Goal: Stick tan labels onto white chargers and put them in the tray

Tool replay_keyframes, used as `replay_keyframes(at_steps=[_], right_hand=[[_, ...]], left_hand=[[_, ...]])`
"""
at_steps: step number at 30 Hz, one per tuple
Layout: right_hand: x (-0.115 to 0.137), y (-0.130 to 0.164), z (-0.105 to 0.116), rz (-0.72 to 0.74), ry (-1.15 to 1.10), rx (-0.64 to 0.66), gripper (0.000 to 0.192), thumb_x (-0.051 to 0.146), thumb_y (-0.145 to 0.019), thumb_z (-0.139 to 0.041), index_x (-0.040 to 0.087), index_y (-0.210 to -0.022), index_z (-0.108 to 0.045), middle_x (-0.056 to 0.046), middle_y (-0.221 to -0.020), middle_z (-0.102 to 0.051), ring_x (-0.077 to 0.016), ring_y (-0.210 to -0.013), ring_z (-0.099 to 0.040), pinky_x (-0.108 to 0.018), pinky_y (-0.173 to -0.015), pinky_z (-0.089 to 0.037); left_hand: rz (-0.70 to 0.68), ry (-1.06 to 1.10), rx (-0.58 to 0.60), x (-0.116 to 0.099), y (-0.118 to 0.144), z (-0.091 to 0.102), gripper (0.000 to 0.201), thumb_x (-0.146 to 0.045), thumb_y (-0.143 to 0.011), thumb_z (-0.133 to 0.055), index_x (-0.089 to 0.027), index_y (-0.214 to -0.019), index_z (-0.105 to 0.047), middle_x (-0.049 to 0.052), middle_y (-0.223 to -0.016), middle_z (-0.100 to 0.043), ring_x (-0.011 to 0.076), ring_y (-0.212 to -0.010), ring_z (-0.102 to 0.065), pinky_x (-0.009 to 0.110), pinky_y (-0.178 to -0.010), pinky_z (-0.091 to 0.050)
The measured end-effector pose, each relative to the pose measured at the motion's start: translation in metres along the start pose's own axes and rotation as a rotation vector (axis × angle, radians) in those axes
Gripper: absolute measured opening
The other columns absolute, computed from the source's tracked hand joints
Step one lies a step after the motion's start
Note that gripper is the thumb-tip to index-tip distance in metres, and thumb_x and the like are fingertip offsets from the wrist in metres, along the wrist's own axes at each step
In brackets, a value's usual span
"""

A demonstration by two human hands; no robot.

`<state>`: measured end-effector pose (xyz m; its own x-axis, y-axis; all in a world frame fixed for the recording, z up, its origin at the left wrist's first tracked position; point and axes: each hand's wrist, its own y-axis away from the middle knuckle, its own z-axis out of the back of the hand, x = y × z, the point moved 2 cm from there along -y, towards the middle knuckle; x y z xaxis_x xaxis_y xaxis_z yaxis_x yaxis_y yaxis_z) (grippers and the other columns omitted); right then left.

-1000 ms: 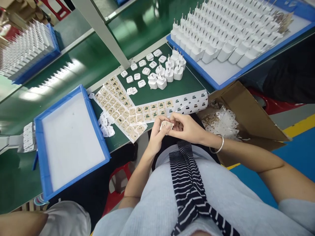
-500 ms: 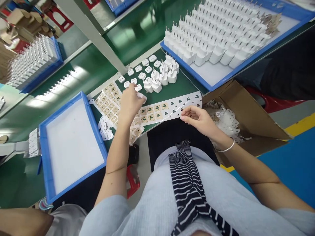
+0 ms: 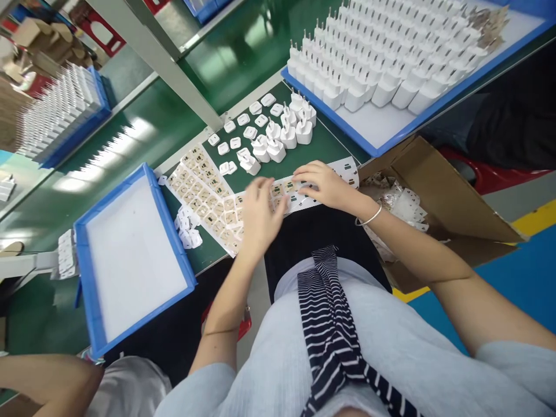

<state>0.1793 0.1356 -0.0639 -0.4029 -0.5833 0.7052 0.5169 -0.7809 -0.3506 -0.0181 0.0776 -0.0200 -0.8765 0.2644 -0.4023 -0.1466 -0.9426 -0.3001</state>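
Observation:
My left hand (image 3: 259, 217), blurred by motion, hovers with its fingers apart over the tan label sheet (image 3: 197, 176) at the near edge of the green mat; it holds nothing. My right hand (image 3: 325, 184) lies with its fingertips on the long white label strip (image 3: 350, 168). Just beyond both hands, a cluster of small white plug adapters (image 3: 278, 139) and flat white caps (image 3: 243, 119) sits on the mat. One adapter (image 3: 251, 165) lies nearest my left hand.
An empty blue tray (image 3: 93, 324) sits at left, with a pile of small white parts (image 3: 189, 229) beside it. A blue tray (image 3: 373, 124) of upright adapters fills the top right. An open cardboard box (image 3: 438, 185) holds plastic bags. A co-worker's arm (image 3: 43, 382) shows bottom left.
My left hand set an adapter on the mat and pulled back toward me over the label sheet. My right hand moved forward from the strip's near edge onto it.

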Motion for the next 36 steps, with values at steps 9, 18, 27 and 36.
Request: replay_keyframes(at_steps=[9, 18, 27, 36], right_hand=[[0.012, 0.016, 0.001, 0.029, 0.102, 0.049, 0.012, 0.020, -0.088, -0.069, 0.018, -0.095, -0.079, -0.012, -0.110, -0.071, -0.0298, -0.104, -0.056, -0.050, -0.096, -0.050], [0.020, 0.002, 0.006, -0.122, 0.102, 0.136, 0.008, 0.015, -0.077, -0.073, 0.017, -0.085, -0.071, -0.010, -0.104, -0.066, -0.0268, -0.097, -0.056, -0.043, -0.092, -0.047], [0.020, -0.001, 0.003, -0.219, -0.025, 0.191, 0.005, 0.018, -0.080, -0.072, 0.019, -0.075, -0.073, -0.006, -0.101, -0.070, -0.0249, -0.099, -0.060, -0.041, -0.093, -0.038], [0.018, -0.017, 0.002, -0.320, 0.033, 0.249, 0.011, 0.012, -0.077, -0.065, 0.017, -0.068, -0.067, -0.005, -0.082, -0.065, -0.0206, -0.085, -0.057, -0.033, -0.079, -0.042]], left_hand=[[-0.077, 0.010, -0.048, 0.000, 0.044, -0.031, 0.030, -0.035, -0.095, -0.066, -0.020, -0.121, -0.069, 0.010, -0.124, -0.073, 0.0272, -0.116, -0.065, 0.043, -0.102, -0.049], [-0.183, -0.003, -0.154, 0.003, 0.045, -0.037, 0.022, -0.030, -0.095, -0.065, -0.018, -0.112, -0.073, 0.011, -0.114, -0.075, 0.0256, -0.109, -0.066, 0.040, -0.096, -0.049], [-0.247, -0.110, -0.148, 0.008, 0.051, -0.047, 0.031, -0.028, -0.096, -0.063, -0.031, -0.125, -0.073, 0.008, -0.117, -0.074, 0.0266, -0.110, -0.064, 0.042, -0.098, -0.047], [-0.249, -0.077, -0.099, 0.011, 0.052, -0.050, 0.029, -0.028, -0.098, -0.057, -0.031, -0.122, -0.074, 0.010, -0.123, -0.073, 0.0273, -0.117, -0.064, 0.044, -0.100, -0.049]])
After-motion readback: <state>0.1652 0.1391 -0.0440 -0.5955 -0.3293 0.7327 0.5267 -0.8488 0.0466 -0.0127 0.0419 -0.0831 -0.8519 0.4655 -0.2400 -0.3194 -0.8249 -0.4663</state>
